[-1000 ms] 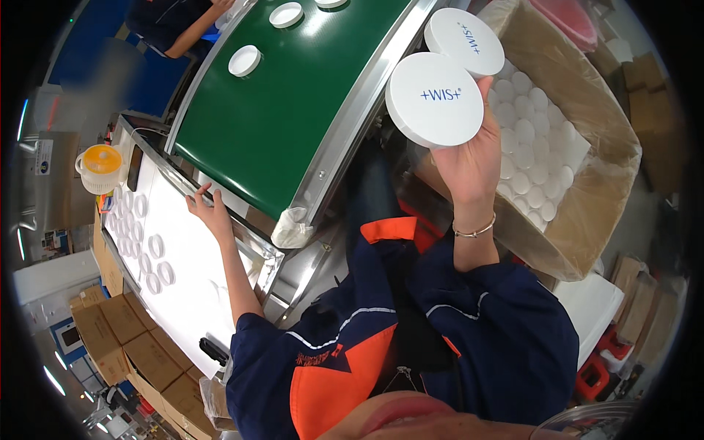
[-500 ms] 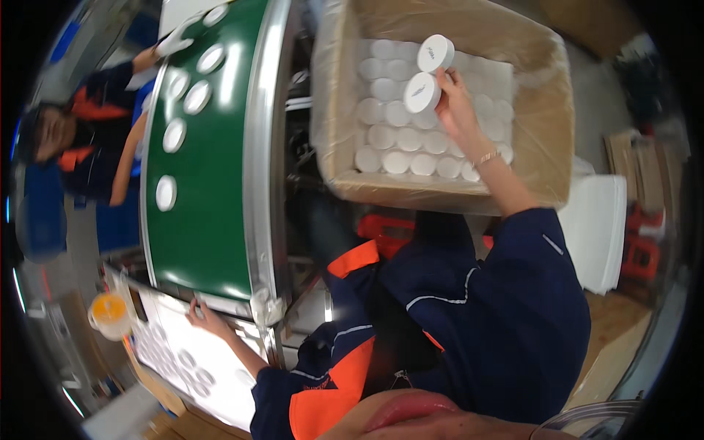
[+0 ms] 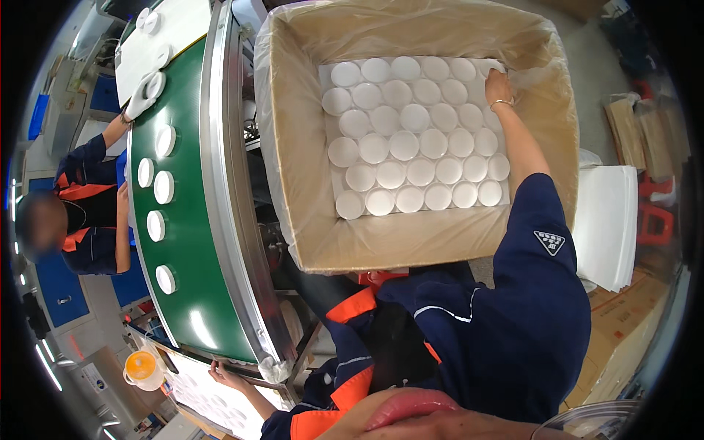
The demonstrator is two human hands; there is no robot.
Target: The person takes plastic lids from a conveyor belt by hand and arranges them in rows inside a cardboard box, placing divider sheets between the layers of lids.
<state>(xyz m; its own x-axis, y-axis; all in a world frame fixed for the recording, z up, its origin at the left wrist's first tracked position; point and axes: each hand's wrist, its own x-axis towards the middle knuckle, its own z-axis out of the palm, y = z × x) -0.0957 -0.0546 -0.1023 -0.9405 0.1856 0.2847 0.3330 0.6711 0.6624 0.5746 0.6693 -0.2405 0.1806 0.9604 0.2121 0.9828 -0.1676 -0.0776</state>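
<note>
My right hand (image 3: 499, 88) reaches into the far right corner of a plastic-lined carton (image 3: 425, 253). Its fingers are closed on a white round lid (image 3: 491, 66) at the end of the farthest row; fingers and fist partly cover it. Rows of similar white lids (image 3: 404, 145) lie flat on a pale sheet inside. My left hand (image 3: 226, 375) rests near the end of the green conveyor belt (image 3: 187, 293), by the edge of a lit white panel (image 3: 242, 411). Its fingers are slightly apart and appear to hold nothing.
Several white lids (image 3: 164, 188) lie on the belt. Across it, a co-worker's gloved hand (image 3: 143, 95) touches a lid. A metal rail (image 3: 238, 279) separates belt and carton. White sheets (image 3: 605, 227) stand right of the carton; an orange-topped container (image 3: 143, 367) is at lower left.
My right hand has gone from holding two lids above the carton's middle down to its far right corner. The view has shifted, showing more of the carton. My left hand stays by the belt's end.
</note>
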